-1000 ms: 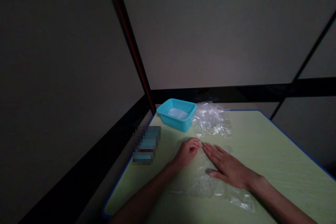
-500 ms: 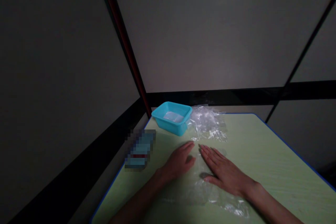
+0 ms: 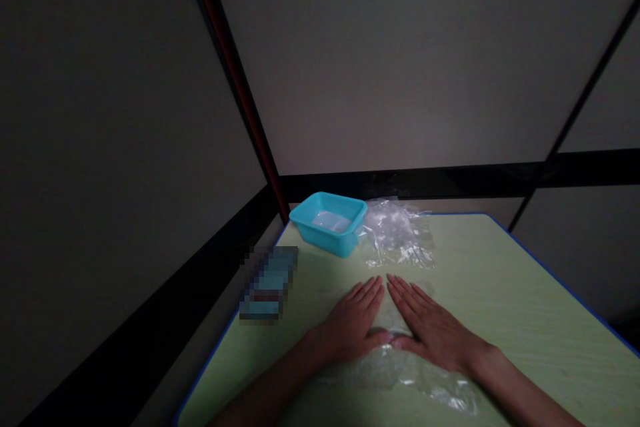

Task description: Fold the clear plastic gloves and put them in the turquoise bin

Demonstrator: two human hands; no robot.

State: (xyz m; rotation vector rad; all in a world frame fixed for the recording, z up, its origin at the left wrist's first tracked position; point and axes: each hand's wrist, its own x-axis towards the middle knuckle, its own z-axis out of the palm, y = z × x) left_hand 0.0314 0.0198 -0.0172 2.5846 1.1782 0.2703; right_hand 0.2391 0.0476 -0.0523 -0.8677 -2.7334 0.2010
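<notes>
A clear plastic bag (image 3: 385,367) lies spread on the table under both palms. My left hand (image 3: 353,320) rests flat on its left part, fingers stretched out and pointing away from me. Mirroring it, my right hand (image 3: 430,323) lies flat on the right part. The two thumbs meet or nearly meet in the middle, and the fingertips come close together at the far end. Some of the bag is hidden beneath the hands. Its near right edge is crinkled and shiny.
Toward the back left stands a turquoise plastic basket (image 3: 327,240) with a whitish clear sheet inside. Beside it lies a heap of clear plastic bags (image 3: 397,230). A blurred-out flat object (image 3: 270,283) sits by the left edge of the pale green table (image 3: 525,307). Walls rise behind and at left.
My left hand has come down flat onto the bag and moved slightly right, its thumb now by the right thumb. My right hand has stayed almost in place.
</notes>
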